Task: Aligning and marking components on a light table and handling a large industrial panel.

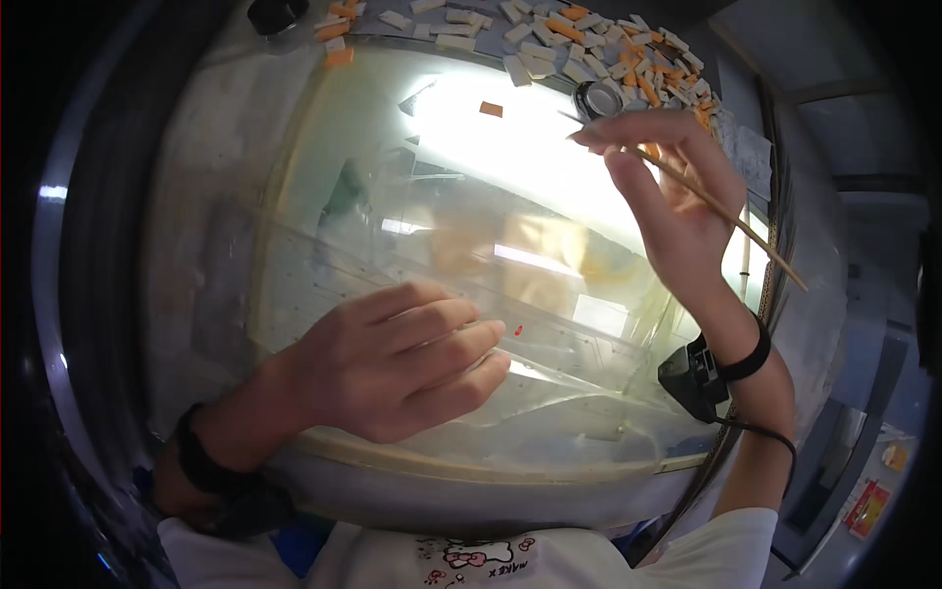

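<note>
My right hand [692, 201] is raised over the right side of a lit glass-like tabletop [343, 265]. Its thumb and fingers pinch a thin wooden stick [751, 234], which slants down to the right past the wrist. Beside the fingertips sits a small round container [599, 98] with a dark rim. My left hand [412, 358] lies low over the near half of the surface, fingers curled together and thumb hidden. Whatever may be under those fingers is out of sight. Just right of its fingertips is a tiny red bit [518, 331].
Many small white and orange blocks [589, 49] are heaped along the far edge. A dark round jar [277, 15] stands at the far left. One brown-orange rectangle [491, 109] lies by the bright glare. A second thin stick [745, 255] is near the right edge.
</note>
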Demonstrator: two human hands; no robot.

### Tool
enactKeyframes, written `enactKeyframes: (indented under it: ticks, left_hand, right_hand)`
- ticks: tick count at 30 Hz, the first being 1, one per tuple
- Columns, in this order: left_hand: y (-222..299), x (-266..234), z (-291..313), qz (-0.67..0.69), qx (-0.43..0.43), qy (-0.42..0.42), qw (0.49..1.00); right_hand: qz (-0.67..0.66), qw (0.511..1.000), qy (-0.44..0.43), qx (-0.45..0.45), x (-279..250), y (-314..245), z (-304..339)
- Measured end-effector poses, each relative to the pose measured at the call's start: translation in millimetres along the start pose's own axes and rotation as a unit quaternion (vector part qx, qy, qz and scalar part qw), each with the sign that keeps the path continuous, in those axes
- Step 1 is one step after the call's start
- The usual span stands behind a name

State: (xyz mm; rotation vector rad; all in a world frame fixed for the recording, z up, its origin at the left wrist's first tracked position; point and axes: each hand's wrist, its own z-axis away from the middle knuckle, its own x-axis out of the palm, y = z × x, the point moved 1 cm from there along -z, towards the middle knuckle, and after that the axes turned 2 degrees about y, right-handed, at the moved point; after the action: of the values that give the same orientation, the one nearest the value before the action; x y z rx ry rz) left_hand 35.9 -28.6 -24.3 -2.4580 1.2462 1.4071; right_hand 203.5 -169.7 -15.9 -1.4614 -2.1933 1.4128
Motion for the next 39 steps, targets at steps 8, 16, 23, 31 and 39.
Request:
enactKeyframes:
  ticks: [8, 16, 23, 31, 39]
  left_hand:
    - [0, 3, -1, 0.003, -0.016, -0.007, 1.000]
    - [-1, 2, -2, 0.003, -0.032, -0.019, 0.999]
    - [-1, 4, 1, 0.007, -0.038, -0.024, 0.999]
    - [-2, 3, 1, 0.006, -0.041, -0.031, 0.999]
    - [0, 3, 2, -0.013, -0.037, -0.020, 0.999]
  right_hand:
    - [0.285, 0.936, 0.143, -0.151, -26, 44, -16]
    - [0.337, 0.921, 0.093, -0.171, -26, 52, -12]
    - [0.357, 0.915, 0.082, -0.166, -23, 50, -11]
    - [0.342, 0.920, 0.092, -0.170, -23, 55, -13]
    - [0.338, 0.920, 0.091, -0.174, -22, 54, -13]
